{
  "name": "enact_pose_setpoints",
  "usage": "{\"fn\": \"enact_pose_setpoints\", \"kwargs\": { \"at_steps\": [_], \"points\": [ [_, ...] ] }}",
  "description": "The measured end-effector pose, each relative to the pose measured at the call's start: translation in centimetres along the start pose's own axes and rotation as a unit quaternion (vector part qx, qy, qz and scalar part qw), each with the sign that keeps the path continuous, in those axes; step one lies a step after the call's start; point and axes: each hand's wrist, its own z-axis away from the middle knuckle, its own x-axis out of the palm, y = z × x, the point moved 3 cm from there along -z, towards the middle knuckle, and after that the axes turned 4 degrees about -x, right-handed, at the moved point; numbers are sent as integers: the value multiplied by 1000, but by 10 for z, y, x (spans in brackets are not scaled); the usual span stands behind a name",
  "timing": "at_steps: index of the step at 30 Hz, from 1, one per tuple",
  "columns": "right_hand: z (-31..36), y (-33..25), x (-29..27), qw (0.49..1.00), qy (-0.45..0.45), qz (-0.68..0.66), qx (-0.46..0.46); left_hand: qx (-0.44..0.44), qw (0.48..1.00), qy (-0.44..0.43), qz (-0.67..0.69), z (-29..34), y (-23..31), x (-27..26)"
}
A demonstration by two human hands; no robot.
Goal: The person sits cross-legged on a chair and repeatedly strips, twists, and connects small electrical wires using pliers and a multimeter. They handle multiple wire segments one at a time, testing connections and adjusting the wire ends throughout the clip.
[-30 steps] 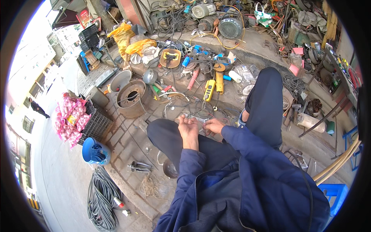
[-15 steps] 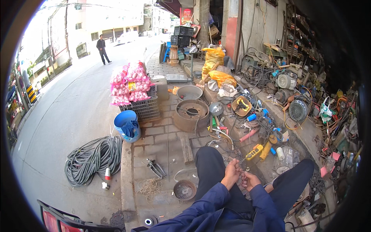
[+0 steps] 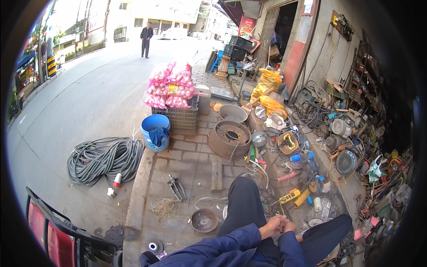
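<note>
My left hand [image 3: 271, 226] and my right hand [image 3: 288, 226] are pressed together between my bent knees. Both are closed, with the fingers pinching a thin tan cord [image 3: 281, 209] whose loose end sticks up above them. Where exactly each hand grips it is hidden by the fingers. Just beyond the hands lies a yellow hoist-style control box [image 3: 289, 196] with buttons, beside a yellow tube-shaped piece [image 3: 302, 198]. A tangle of similar tan string [image 3: 165, 209] rests on the paving to the left, near a round metal strainer-like pan [image 3: 204, 220].
A metal gear puller [image 3: 176, 188], a rusty wheel drum [image 3: 229, 139] and a blue bucket [image 3: 155, 133] stand around. Coiled grey cable [image 3: 104, 160] lies at left. Pink net sacks [image 3: 171, 86] sit on a black crate. Motors and scrap [image 3: 341, 128] crowd the right. A person [image 3: 146, 40] stands in the street.
My view has turned, so the scene sits tilted differently. My hands have drawn closer together and lower between my knees. The person in the street now faces this way.
</note>
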Motion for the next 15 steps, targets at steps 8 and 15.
{"fn": "enact_pose_setpoints", "kwargs": {
  "at_steps": [8, 15],
  "points": [
    [-64, 41, -57, 656, -8, 753, -49, -28, 997, -50, -45, 64, -39, 13],
    [-52, 21, -71, 745, 41, 664, -56, -36, 998, -56, 9, 119, -14, 0]
  ]
}}
